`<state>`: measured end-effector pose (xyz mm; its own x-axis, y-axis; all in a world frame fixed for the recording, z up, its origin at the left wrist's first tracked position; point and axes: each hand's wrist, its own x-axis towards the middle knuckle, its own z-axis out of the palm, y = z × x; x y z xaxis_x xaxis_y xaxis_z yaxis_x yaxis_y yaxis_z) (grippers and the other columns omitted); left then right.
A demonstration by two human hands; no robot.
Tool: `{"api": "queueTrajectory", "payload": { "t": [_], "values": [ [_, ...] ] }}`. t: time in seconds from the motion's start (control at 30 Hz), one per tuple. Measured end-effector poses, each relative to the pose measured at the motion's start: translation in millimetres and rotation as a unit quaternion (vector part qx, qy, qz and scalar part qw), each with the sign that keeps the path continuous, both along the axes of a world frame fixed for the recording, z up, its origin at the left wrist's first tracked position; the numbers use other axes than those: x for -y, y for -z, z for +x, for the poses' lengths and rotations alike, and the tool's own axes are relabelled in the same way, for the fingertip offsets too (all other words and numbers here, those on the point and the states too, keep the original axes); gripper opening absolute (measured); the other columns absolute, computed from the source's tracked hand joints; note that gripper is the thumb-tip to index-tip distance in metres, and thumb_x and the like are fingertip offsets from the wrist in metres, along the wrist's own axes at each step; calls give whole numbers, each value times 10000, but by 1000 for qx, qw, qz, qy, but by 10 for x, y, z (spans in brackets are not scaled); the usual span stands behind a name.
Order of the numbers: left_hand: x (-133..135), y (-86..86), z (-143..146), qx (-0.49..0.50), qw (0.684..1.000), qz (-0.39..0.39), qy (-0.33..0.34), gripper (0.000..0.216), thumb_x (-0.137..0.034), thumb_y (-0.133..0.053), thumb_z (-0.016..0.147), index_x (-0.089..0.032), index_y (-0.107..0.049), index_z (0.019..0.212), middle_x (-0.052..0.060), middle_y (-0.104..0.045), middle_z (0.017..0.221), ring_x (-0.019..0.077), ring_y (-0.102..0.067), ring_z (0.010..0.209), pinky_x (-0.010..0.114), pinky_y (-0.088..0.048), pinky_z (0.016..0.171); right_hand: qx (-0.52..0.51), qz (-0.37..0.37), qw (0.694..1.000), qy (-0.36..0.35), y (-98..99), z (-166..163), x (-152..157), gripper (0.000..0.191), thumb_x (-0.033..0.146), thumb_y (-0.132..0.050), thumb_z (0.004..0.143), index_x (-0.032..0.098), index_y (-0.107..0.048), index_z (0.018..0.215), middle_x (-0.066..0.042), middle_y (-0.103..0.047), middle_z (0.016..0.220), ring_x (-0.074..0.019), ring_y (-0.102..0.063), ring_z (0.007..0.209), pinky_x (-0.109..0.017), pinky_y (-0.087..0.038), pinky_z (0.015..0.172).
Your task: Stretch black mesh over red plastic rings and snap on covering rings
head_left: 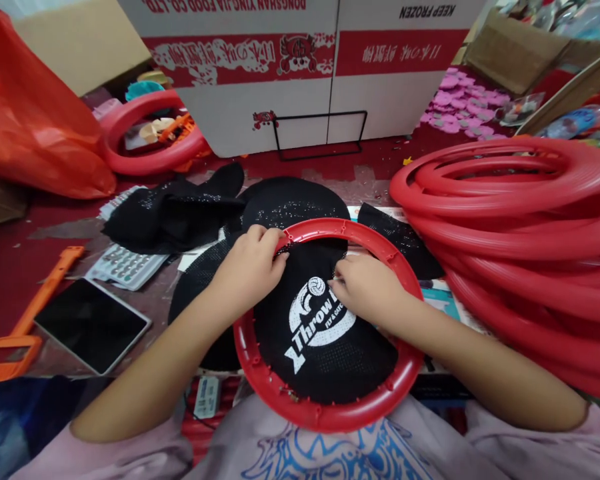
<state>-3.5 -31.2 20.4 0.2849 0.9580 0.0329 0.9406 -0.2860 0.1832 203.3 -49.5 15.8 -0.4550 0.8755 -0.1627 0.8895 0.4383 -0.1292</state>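
A red plastic ring (pixel 330 419) with small pegs along its inner side lies tilted towards my body. Black mesh fabric (pixel 325 383) with a white "Throw" print is spread across its lower part, and its upper right edge stands away from the rim. My left hand (pixel 250 267) is closed on the ring at its upper left, thumb on the inside by the fabric's edge. My right hand (pixel 367 287) pinches the fabric's right edge inside the ring. Its fingertips partly cover the print. More black mesh pieces (pixel 295 197) lie behind the ring.
Stacked red rings (pixel 500 233) rise at the right. At the left lie a black-screened tablet (pixel 94 325), an orange strap-like piece (pixel 40 300) and an orange bag (pixel 35 107). A white carton (pixel 300 100) with a black wire stand (pixel 320 133) blocks the back.
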Motion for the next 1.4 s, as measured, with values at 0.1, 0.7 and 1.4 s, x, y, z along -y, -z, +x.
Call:
{"api": "queueTrajectory", "payload": {
  "t": [0.1,0.7,1.4],
  "values": [
    [-81,-65,-12,-8,1000,-24,12,283,-224,-479,857,-141,-532,1123,135,-536,1067,305,-571,1019,447,-482,902,-2,7,1000,20,23,-25,27,352,399,-492,914,121,-672,1033,-126,-667,967,-238,-624,881,-321,-462,704],
    [-360,-263,-118,103,980,-129,108,301,-442,-565,821,-195,-636,978,76,-590,1113,239,-575,1026,409,-453,949,-518,-265,808,87,-8,105,6,338,121,-574,722,203,-468,1033,20,-575,863,-108,-577,780,-218,-464,657],
    [-410,20,-15,293,947,-126,48,150,-317,-598,797,-181,-657,768,49,-627,1030,199,-597,996,378,-439,966,-380,-87,919,52,-102,121,-157,196,161,-591,809,212,-700,964,-2,-725,908,-138,-662,790,-257,-517,724]
  ]
}}
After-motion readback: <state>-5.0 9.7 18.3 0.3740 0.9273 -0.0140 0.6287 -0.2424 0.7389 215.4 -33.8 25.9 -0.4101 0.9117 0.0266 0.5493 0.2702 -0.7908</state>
